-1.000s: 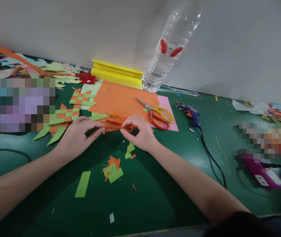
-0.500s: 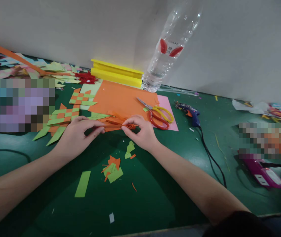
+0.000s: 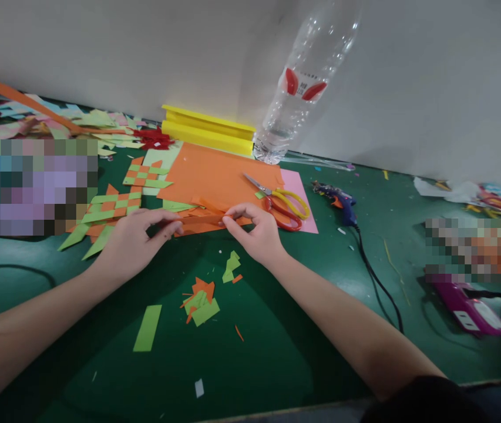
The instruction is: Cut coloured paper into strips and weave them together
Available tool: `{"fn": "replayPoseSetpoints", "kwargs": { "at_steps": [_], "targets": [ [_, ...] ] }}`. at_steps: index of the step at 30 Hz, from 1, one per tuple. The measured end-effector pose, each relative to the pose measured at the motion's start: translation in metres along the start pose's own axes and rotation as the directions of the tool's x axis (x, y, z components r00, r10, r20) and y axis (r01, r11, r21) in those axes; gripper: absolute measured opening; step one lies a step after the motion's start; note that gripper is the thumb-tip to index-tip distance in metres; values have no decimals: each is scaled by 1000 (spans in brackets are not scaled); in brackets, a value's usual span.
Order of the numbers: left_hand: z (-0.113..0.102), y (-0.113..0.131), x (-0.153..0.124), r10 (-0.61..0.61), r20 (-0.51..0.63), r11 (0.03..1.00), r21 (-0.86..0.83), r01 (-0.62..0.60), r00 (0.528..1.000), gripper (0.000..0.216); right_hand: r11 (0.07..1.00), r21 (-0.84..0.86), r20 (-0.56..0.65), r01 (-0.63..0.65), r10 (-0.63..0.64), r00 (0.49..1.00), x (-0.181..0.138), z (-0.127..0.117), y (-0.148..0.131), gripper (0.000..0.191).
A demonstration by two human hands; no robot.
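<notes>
My left hand and my right hand meet over the green table, both pinched on one orange paper strip stretched between their fingertips. More orange strips lie just behind it, at the near edge of a large orange sheet. Left of my left hand lie woven orange-and-green paper pieces.
Red-and-yellow scissors rest on the orange and pink sheets. A clear plastic bottle and yellow folded paper stand by the wall. A blue glue gun with a black cord lies to the right. Paper scraps litter the near table.
Both hands have shifted slightly away from me with the strip, and the right fingers have slid a little to the right along it.
</notes>
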State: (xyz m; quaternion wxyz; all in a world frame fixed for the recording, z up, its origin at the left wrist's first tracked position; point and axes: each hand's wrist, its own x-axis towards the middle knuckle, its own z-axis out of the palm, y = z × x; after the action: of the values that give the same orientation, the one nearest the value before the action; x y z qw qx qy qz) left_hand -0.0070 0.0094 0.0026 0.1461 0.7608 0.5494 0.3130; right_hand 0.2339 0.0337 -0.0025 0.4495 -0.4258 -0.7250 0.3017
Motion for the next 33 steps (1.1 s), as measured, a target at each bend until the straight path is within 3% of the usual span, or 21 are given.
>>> {"fn": "replayPoseSetpoints", "kwargs": {
  "at_steps": [11,20,25,33],
  "targets": [
    [-3,7,1,-181,91,982,-39,185,979,32,1000,19,8,-12,11,1000,1,1,3,11],
    [-4,7,1,-178,76,978,-100,185,981,30,997,63,11,-40,39,999,2,1,3,11],
    [-5,9,1,-159,62,980,-113,165,985,28,994,45,25,-101,100,995,0,1,5,20],
    [-5,10,1,-166,46,980,-103,170,985,27,999,-17,-20,-47,47,999,2,-1,5,17]
  ]
}}
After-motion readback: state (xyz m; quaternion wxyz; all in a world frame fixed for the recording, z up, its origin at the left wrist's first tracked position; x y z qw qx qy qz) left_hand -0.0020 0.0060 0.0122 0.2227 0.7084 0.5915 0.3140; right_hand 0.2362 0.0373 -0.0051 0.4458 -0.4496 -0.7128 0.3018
